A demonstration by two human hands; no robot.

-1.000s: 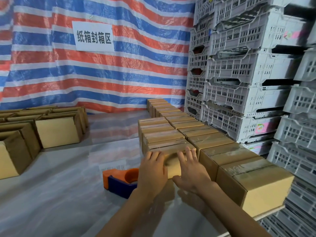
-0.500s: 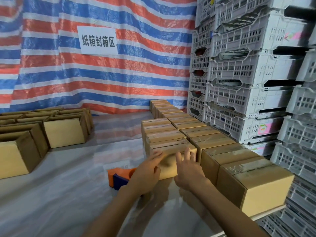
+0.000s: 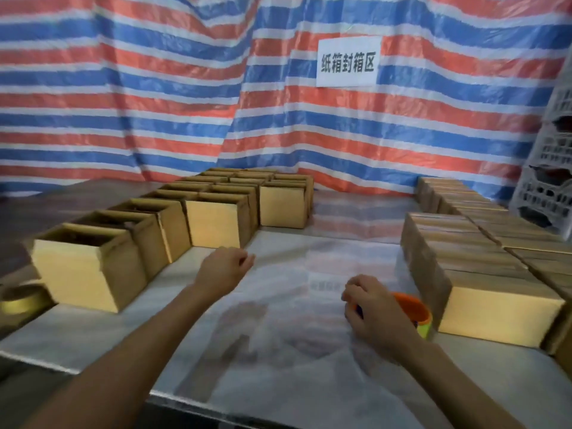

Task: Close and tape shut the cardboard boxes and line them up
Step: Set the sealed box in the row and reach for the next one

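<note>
Open boxes point(image 3: 216, 224) lie left of the tape dispenser point(image 3: 413, 308) the right hand point(image 3: 374, 311) grips, nearer the empty, loosely curled left hand point(image 3: 224, 270).

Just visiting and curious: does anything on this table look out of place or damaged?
Nothing looks spilled or damaged. The open boxes on the left step back diagonally rather than in a straight line; the sealed boxes on the right sit flush.

L hand point(image 3: 224, 269) off taped box point(image 3: 498, 317), toward open boxes point(image 3: 89, 270); R hand point(image 3: 374, 311) maybe on tape dispenser point(image 3: 413, 308).
</note>
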